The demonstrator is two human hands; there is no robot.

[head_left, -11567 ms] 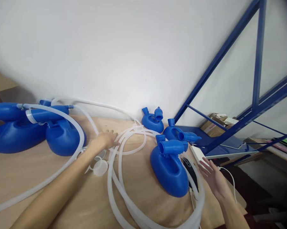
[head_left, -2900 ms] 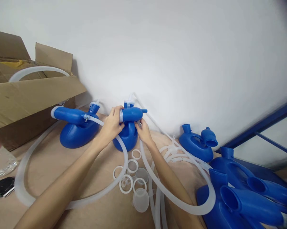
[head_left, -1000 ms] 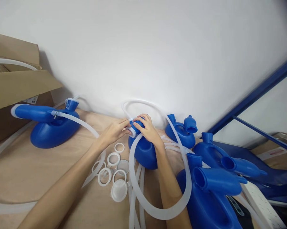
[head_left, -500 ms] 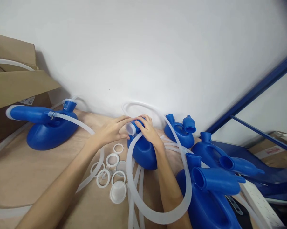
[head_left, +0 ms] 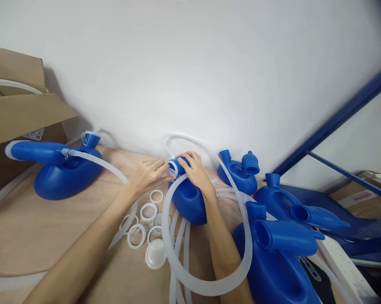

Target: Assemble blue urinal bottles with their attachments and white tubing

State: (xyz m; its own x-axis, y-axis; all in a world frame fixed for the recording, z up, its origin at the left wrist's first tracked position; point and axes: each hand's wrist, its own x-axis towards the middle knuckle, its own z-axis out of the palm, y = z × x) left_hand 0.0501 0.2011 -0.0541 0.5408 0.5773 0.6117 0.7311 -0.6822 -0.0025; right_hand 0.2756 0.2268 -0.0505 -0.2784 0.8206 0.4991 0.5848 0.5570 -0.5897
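Observation:
A blue urinal bottle (head_left: pixel 188 202) stands in front of me near the wall. My right hand (head_left: pixel 193 168) is wrapped over the blue funnel piece (head_left: pixel 180 160) at its top. The left hand's (head_left: pixel 150 174) fingers are closed on a translucent cap (head_left: pixel 172 169) at the funnel's left-facing mouth, partly hiding it. A long whitish tube (head_left: pixel 209 287) loops forward from the bottle and crosses above my right forearm. Several white rings and caps (head_left: pixel 156 254) lie on the table left of the bottle.
Far left, a blue bottle (head_left: pixel 62 181) with funnel and tube stands beside an open cardboard box (head_left: pixel 28 114). Several blue bottles (head_left: pixel 279 266) with open-mouthed funnels crowd the right side. Loose tubes (head_left: pixel 187 253) run under the work, and a blue metal frame (head_left: pixel 332 120) rises at right.
My left hand has closed in from open, spread fingers onto the cap at the funnel's mouth. The funnel's mouth and the tube loop have shifted slightly left. My right hand keeps its hold.

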